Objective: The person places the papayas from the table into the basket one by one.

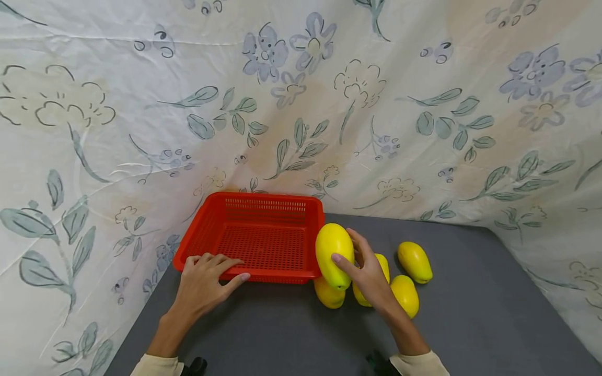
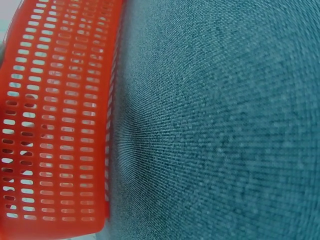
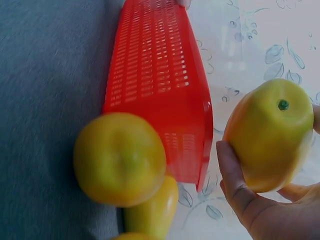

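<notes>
My right hand holds a yellow mango above the table, near the right end of a red plastic basket. In the right wrist view, fingers and thumb lie around that mango, its green stem spot facing the camera. My left hand rests on the basket's near left rim, its thumb spread apart from the other fingers. Below the held mango another mango lies against the basket's corner. The basket's slotted front wall fills the left of the left wrist view.
More mangoes lie right of the basket: one partly behind my right hand, a second mango by my forearm, and a third mango farther right. The dark grey table meets a floral cloth at its back and sides.
</notes>
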### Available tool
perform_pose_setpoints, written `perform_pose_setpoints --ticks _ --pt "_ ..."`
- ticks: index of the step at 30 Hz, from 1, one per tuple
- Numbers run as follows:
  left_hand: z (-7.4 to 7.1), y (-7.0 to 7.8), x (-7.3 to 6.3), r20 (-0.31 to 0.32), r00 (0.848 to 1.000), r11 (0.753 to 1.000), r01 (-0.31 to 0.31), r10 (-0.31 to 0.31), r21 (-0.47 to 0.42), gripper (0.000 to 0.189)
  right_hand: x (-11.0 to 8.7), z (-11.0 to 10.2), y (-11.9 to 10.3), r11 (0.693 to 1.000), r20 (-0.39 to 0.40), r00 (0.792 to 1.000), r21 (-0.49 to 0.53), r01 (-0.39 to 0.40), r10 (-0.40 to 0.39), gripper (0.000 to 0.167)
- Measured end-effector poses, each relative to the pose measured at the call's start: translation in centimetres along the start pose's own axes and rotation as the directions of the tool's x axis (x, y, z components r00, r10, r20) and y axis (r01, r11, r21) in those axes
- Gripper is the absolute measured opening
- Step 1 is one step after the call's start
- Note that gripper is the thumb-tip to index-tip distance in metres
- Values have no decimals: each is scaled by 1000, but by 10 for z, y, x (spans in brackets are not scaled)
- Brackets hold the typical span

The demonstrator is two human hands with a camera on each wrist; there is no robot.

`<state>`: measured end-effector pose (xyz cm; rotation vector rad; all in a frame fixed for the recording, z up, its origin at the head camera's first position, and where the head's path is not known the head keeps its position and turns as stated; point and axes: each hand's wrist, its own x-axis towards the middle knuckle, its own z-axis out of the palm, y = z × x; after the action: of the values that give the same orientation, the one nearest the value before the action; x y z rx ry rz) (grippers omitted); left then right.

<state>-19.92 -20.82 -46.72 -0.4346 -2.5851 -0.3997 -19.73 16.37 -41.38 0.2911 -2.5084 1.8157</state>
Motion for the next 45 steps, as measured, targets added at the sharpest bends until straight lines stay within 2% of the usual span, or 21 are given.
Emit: perform_pose_setpoints --ticks 9,18,24,33,45 --pt "1 1 -2 -19 1000 1000 -10 10 20 45 12 16 -2 1000 -15 1000 21 -9 9 84" --pt "1 1 -4 -23 1000 999 -13 14 32 47 13 19 -3 986 -21 999 162 36 -33 83" --pt "1 0 -4 -28 1000 999 -13 14 42 46 7 14 -3 994 -45 998 97 46 -42 79" --pt "2 0 -2 -28 999 999 -24 25 38 45 -3 2 2 1000 -63 998 -17 -17 16 76" --pt "2 1 -2 -30 999 999 -17 18 32 44 -12 -17 11 999 -67 998 -34 -12 9 74"
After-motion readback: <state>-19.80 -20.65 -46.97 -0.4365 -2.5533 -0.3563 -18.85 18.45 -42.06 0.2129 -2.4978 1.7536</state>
